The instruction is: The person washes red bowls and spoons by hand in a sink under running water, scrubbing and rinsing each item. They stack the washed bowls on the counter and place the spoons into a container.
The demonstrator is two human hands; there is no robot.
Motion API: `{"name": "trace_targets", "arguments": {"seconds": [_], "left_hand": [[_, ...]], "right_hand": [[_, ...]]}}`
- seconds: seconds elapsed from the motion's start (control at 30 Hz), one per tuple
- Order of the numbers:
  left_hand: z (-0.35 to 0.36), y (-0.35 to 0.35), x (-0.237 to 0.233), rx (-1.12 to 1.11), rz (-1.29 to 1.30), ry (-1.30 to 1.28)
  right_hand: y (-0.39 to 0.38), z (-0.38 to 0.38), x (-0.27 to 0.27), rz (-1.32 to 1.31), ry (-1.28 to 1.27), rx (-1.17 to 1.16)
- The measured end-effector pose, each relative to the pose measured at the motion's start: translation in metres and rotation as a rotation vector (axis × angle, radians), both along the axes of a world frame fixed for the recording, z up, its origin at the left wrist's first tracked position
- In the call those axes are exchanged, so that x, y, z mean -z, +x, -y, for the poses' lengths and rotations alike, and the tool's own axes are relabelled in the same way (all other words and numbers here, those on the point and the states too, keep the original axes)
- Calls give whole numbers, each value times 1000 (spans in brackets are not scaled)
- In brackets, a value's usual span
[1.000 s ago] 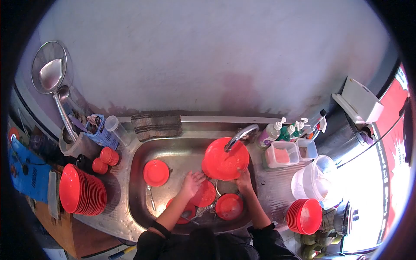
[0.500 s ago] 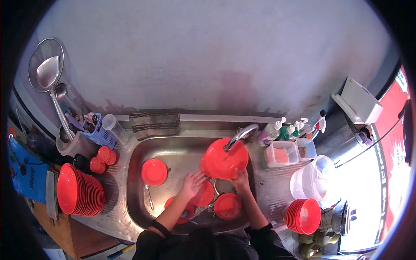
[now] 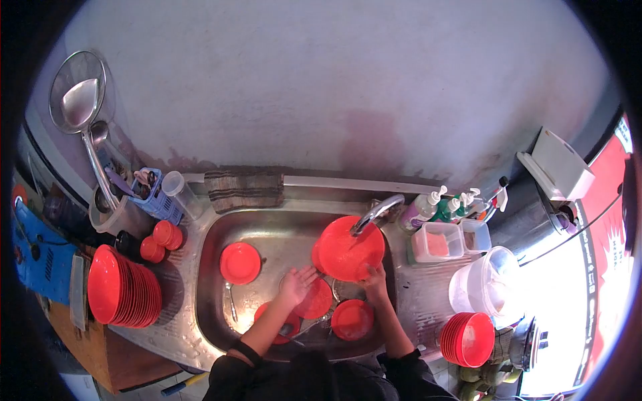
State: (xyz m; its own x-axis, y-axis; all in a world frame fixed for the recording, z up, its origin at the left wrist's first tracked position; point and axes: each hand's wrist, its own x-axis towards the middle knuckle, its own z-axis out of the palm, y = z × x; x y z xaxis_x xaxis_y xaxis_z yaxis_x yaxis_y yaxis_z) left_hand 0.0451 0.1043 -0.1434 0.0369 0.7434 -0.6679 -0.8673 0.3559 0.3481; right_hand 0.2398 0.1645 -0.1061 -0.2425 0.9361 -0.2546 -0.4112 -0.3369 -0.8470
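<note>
My right hand (image 3: pixel 376 282) grips the near rim of a red bowl (image 3: pixel 341 257) under the curved faucet (image 3: pixel 381 210). Another red edge shows behind the bowl's left side. Palm up and fingers spread, my left hand (image 3: pixel 295 287) is just left of the bowl, over the sink (image 3: pixel 214 321). Below the hands lie a red dish (image 3: pixel 314 301), a second dish (image 3: pixel 352 321) at the right and a third (image 3: pixel 277 325) partly under my left forearm. A red plate (image 3: pixel 240 262) and a spoon (image 3: pixel 232 304) rest at the sink's left.
On the left counter stand a stack of red bowls (image 3: pixel 127 287), small red cups (image 3: pixel 164 237) and a utensil tub (image 3: pixel 114 214). A striped cloth (image 3: pixel 245 191) hangs behind the sink. Pump bottles (image 3: pixel 421 210), clear containers (image 3: pixel 438 244) and stacked bowls (image 3: pixel 471 339) are at the right.
The view has shifted slightly. My left hand's fingers have come a little away from the bowl, which stays under the faucet in my right hand.
</note>
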Motion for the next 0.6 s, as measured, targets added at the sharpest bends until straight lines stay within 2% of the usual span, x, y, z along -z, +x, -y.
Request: {"name": "trace_targets", "arguments": {"seconds": [0.1,0.17,0.2,0.23,0.27,0.33,0.37,0.43,0.47,0.5,0.53,0.57,0.6], "left_hand": [[-3,6,6,-14,59,-29],[-5,5,38,-45,84,-69],[-7,0,76,84,496,480],[-7,-1,80,216,898,1034],[-7,1,84,212,899,1034],[-8,8,47,-124,86,-194],[-6,8,47,-122,86,-193],[-4,11,38,-42,409,28],[-4,12,27,-36,411,29],[-3,13,-17,33,293,-52],[-2,14,-40,101,175,-132],[-3,11,-17,104,177,-131],[-3,2,25,77,393,133]], "right_hand": [[-17,7,-8,6,-13,24],[-18,8,-3,14,-39,19],[-17,10,8,54,42,-10],[-17,13,10,94,122,-39],[-16,18,12,96,120,-42],[-19,33,-6,336,316,-72],[-19,39,-17,337,316,-70],[-20,47,-41,812,713,-90],[-19,50,-49,816,713,-84],[-18,53,-56,815,726,-146],[-17,55,-59,814,738,-209],[-13,52,-54,817,737,-206],[-6,47,-45,893,938,-199]]}}
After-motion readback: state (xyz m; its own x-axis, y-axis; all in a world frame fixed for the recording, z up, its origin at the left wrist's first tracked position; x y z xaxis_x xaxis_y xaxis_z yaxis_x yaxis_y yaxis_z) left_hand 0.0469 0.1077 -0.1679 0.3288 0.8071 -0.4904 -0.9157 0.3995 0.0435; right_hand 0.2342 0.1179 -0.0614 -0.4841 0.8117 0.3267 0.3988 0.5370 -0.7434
